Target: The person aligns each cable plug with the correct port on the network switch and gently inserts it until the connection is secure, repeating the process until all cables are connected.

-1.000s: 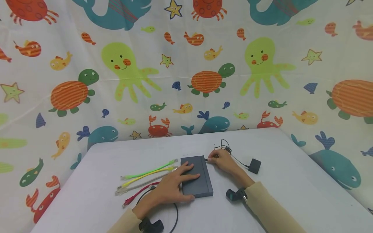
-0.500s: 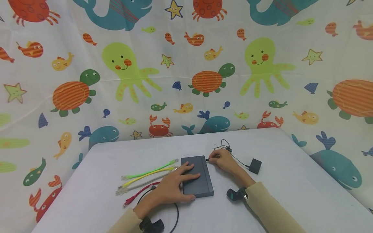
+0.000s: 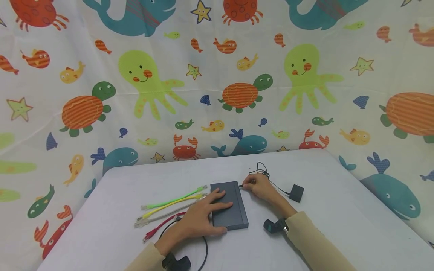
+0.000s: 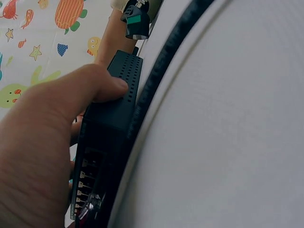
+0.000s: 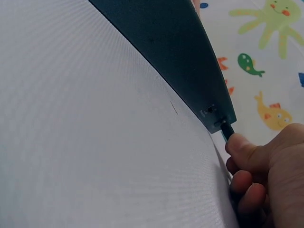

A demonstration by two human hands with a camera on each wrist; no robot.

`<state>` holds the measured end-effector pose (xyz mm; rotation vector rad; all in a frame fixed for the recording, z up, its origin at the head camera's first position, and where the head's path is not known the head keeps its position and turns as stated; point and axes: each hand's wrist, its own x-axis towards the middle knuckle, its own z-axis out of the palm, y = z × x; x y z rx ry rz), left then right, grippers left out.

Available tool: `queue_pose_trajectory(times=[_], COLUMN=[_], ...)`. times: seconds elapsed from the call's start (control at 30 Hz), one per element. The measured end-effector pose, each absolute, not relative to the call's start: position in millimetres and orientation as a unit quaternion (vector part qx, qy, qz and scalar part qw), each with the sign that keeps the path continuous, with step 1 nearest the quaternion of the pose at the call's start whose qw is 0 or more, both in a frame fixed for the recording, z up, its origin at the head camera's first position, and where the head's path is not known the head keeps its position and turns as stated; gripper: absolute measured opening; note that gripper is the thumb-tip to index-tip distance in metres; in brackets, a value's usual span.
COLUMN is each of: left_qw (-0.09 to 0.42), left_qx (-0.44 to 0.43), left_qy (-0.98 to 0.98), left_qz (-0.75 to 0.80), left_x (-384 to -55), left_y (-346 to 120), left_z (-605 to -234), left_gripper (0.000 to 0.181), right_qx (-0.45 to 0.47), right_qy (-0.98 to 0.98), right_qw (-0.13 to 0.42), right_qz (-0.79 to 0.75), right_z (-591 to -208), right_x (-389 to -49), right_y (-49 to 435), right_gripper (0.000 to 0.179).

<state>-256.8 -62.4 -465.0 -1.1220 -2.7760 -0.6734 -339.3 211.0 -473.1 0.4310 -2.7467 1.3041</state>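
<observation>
A dark grey network switch (image 3: 234, 207) lies flat on the table, with a row of ports (image 4: 83, 183) along its left side and vent holes on the near side. My left hand (image 3: 200, 216) rests on it, fingers spread over the top and thumb against the vented side. A clear cable plug (image 4: 91, 205) sits at one end of the port row. At the far right corner of the switch, my right hand (image 3: 259, 187) pinches a black power plug (image 5: 228, 129) between thumb and fingers. The plug's tip is at a socket there, hidden from view.
Green (image 3: 181, 198), yellow (image 3: 166, 206), grey (image 3: 166, 217) and red (image 3: 161, 227) network cables lie left of the switch. A black cable (image 3: 206, 250) curves near my left wrist. Right of my right hand sits a black power adapter (image 3: 296, 193) with a coiled cord (image 3: 262, 171).
</observation>
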Motion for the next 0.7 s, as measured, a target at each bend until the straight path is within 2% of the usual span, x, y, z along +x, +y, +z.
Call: queue_pose_trajectory(times=[0.3, 0.57, 0.7], left_qw=[0.037, 0.041, 0.039], left_qx=[-0.363, -0.366, -0.364], left_qy=[-0.905, -0.903, -0.904], left_qz=[-0.218, -0.222, -0.222], left_x=[-256.4, -256.0, -255.4], left_y=[-63.2, -63.2, -63.7], left_z=[-466.0, -465.5, -464.7], left_gripper=[0.066, 0.066, 0.066], right_qx=[0.145, 0.147, 0.154], right_qy=[-0.896, -0.89, -0.893], right_qw=[0.04, 0.043, 0.046], right_qz=[0.419, 0.43, 0.42], right_z=[-472.9, -473.4, -472.4], right_x=[-338.9, -337.8, -337.7], right_y=[210.1, 210.1, 210.0], right_gripper=[0.004, 0.012, 0.007])
